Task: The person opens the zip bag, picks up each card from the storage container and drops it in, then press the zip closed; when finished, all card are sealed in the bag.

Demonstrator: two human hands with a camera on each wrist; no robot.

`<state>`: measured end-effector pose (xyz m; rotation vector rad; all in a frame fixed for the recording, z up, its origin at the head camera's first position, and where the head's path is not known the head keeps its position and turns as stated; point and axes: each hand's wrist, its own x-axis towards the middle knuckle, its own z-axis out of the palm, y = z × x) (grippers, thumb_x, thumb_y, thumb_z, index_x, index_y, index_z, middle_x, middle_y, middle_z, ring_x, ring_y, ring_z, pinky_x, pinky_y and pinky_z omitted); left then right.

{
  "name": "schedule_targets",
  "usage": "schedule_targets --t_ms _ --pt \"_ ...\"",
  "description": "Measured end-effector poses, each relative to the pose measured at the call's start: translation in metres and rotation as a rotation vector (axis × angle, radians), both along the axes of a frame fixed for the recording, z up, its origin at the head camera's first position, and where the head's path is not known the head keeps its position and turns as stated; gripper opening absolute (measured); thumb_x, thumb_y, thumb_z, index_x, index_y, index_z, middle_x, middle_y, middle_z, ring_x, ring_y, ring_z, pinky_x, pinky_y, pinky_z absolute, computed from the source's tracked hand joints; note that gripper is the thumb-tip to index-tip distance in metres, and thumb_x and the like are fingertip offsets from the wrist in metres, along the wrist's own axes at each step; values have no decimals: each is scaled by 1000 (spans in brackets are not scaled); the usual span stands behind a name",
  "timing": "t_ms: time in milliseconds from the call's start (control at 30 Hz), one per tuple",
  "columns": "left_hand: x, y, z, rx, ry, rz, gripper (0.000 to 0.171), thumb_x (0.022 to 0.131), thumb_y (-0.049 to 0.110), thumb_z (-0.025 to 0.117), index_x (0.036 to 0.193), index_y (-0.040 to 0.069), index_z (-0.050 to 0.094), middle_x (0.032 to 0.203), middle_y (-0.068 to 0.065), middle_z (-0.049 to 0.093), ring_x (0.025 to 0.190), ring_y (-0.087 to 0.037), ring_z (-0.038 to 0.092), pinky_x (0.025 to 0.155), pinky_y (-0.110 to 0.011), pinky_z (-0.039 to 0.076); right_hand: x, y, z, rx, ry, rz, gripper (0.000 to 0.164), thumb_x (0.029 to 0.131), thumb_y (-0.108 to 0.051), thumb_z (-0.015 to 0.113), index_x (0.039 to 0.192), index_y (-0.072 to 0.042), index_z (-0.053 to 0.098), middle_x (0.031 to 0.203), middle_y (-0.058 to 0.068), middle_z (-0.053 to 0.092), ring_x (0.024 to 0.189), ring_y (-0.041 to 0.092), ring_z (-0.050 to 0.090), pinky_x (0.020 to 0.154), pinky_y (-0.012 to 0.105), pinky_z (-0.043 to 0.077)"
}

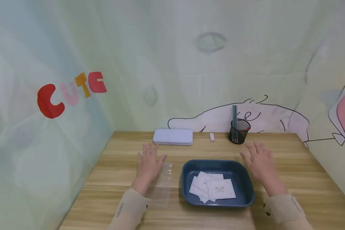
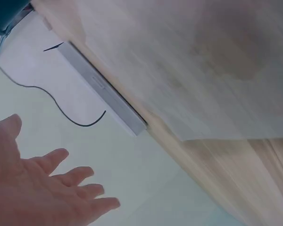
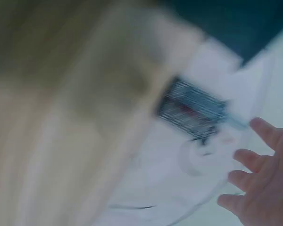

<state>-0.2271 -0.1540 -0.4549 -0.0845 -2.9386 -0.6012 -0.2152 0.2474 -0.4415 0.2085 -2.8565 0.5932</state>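
My left hand (image 1: 148,164) has its fingers spread and holds nothing, beside and partly over a clear plastic bag (image 1: 162,188) on the table. In the left wrist view the same hand (image 2: 52,183) shows its palm, fingers apart. My right hand (image 1: 261,163) is spread and free of objects, just right of a dark blue basin (image 1: 245,191). The right wrist view, blurred, shows that hand (image 3: 269,179) with fingers apart. Inside the basin lies a loose pile of small white square packets (image 1: 221,189), the top one printed with a butterfly.
Along the back of the wooden table (image 1: 115,166) stand a white flat case (image 1: 173,136), a small white eraser-like block (image 1: 212,137) and a black mesh pen holder (image 1: 238,132) with dark sticks in it. Printed curtains (image 1: 161,64) hang behind and at the sides.
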Motion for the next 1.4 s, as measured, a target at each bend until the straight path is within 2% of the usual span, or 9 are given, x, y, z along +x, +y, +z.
schedule_targets --t_ms 167,400,533,667,767,900,1133,1267,1400 --pt "2 -5 6 230 64 26 67 98 52 43 144 4 40 148 -24 30 136 -45 21 110 -61 18 20 -52 25 -127 12 162 54 101 -45 41 137 -7 50 148 26 30 137 47 20 106 68 18" --pt "7 -19 22 483 86 52 56 98 43 51 137 3 47 134 -20 46 122 -36 40 100 -54 39 45 -129 35 -444 -158 404 50 100 -50 39 139 -21 49 148 6 37 136 27 31 106 57 31" --pt "10 -28 24 515 49 69 52 98 39 52 134 1 50 126 -23 52 114 -37 48 92 -52 45 58 -170 28 -536 -240 506 46 100 -49 41 139 -25 47 146 1 39 129 22 41 102 49 40" --pt "15 -36 17 502 -61 76 53 98 39 51 133 -2 52 125 -27 54 112 -39 53 90 -53 48 68 -204 14 -602 -322 581 46 101 -45 41 140 -21 46 149 5 32 128 26 42 102 47 40" --pt "21 -43 10 505 -162 77 56 99 39 48 131 -7 51 124 -29 54 114 -42 52 93 -53 47 75 -225 2 -716 -411 534 48 103 -43 37 140 -14 47 147 10 37 130 29 39 105 49 36" --pt "28 -54 4 513 -273 60 58 101 38 43 130 -12 49 128 -31 51 119 -44 48 99 -54 42 80 -246 -11 -884 -526 387 54 104 -41 29 136 -3 49 141 16 43 133 36 33 110 55 24" --pt "38 -68 -2 502 -374 43 59 103 33 41 129 -20 43 127 -38 47 119 -50 46 99 -57 41 82 -262 -27 -1073 -656 166 69 99 -53 34 142 0 40 152 25 22 139 42 14 112 59 13" --pt "44 -74 -3 502 -420 90 67 102 38 40 131 -22 38 129 -40 43 118 -52 44 97 -58 41 78 -266 -27 -1232 -735 124 81 97 -53 40 147 8 23 151 34 11 137 49 15 111 59 16" --pt "50 -78 -5 538 -453 135 72 100 45 41 132 -20 39 123 -36 49 105 -43 53 89 -53 48 75 -269 -28 -1390 -791 96 77 99 -43 42 145 14 17 145 41 10 132 53 21 110 56 23"
